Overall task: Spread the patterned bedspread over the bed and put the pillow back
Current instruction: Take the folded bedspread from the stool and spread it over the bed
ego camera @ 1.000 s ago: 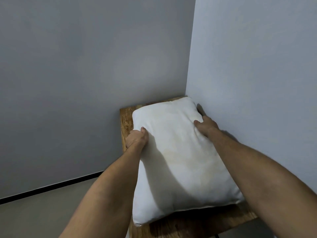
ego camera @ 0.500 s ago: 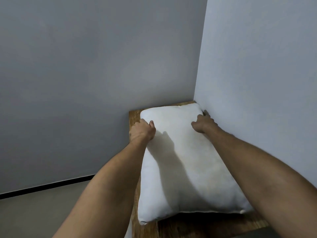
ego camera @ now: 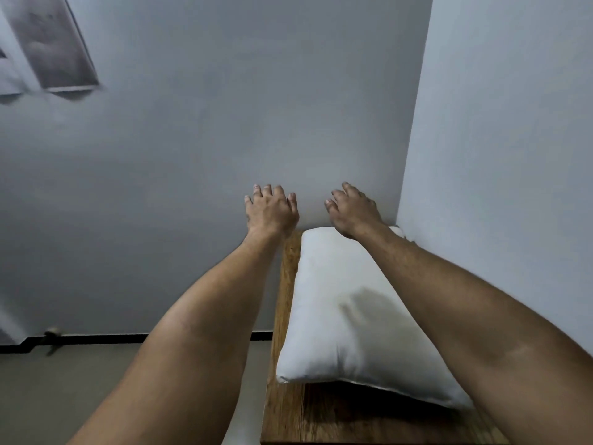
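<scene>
The pillow (ego camera: pixel 353 316) is lying flat on the wooden board (ego camera: pixel 321 419), filling the 4 to 5 o'clock part of the view. Its far end is tucked into the corner where the two walls are meeting. Half a second ago both hands were clutching that far end; now they are letting go.

The left hand (ego camera: pixel 271 213) is hovering just beyond the pillow's 11 o'clock corner, in front of the grey wall (ego camera: pixel 192 155), with fingers spread and holding nothing. The right hand (ego camera: pixel 353 213) is hanging over the pillow's 12 o'clock edge, fingers loosely spread and likewise empty (whether its wrist is brushing the cloth I cannot tell).

So the pillow is being left where it lies, on bare wood. No patterned bedspread is showing anywhere in view, so I am judging this a putting-aside rather than the final return, with the spreading not yet done.

Further out, a black skirting (ego camera: pixel 96 338) is running above the floor (ego camera: pixel 64 396) at 8 o'clock, and a blurred window frame (ego camera: pixel 48 43) is sitting at 10 o'clock.
</scene>
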`<control>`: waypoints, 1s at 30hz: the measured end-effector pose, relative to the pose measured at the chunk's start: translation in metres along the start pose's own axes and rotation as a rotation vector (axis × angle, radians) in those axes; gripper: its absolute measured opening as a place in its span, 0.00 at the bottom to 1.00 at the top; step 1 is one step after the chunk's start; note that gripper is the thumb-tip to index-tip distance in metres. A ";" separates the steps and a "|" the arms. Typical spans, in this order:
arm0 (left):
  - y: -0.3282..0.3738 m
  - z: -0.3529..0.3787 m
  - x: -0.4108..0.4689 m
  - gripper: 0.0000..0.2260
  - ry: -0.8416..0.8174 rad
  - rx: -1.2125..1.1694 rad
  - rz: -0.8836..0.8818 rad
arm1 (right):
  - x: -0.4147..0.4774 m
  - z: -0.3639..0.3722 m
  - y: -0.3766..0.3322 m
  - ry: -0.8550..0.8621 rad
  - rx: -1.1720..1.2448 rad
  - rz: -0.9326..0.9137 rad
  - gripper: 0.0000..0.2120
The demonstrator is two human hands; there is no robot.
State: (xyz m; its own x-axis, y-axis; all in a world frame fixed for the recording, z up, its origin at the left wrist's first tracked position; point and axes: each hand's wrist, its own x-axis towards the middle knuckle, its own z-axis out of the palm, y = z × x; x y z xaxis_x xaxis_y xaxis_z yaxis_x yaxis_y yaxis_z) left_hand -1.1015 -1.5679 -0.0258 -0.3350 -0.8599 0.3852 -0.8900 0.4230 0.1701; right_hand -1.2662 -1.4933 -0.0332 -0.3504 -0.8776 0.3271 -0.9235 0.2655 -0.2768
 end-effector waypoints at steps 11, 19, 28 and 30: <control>-0.100 -0.095 -0.093 0.28 0.085 0.129 -0.248 | -0.047 -0.013 -0.131 -0.043 0.126 -0.242 0.28; -0.186 -0.171 -0.165 0.28 0.148 0.233 -0.481 | -0.097 -0.016 -0.245 -0.123 0.192 -0.457 0.29; -0.276 -0.250 -0.294 0.28 0.187 0.335 -0.712 | -0.188 -0.027 -0.377 -0.155 0.288 -0.686 0.27; -0.291 -0.272 -0.328 0.29 0.192 0.367 -0.751 | -0.214 -0.030 -0.403 -0.174 0.309 -0.718 0.27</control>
State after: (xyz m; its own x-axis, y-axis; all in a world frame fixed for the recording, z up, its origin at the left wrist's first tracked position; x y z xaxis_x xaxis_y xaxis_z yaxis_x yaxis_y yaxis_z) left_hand -0.6482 -1.3310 0.0446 0.4121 -0.7978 0.4401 -0.9097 -0.3870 0.1503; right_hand -0.8234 -1.4012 0.0354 0.3667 -0.8485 0.3815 -0.8200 -0.4885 -0.2984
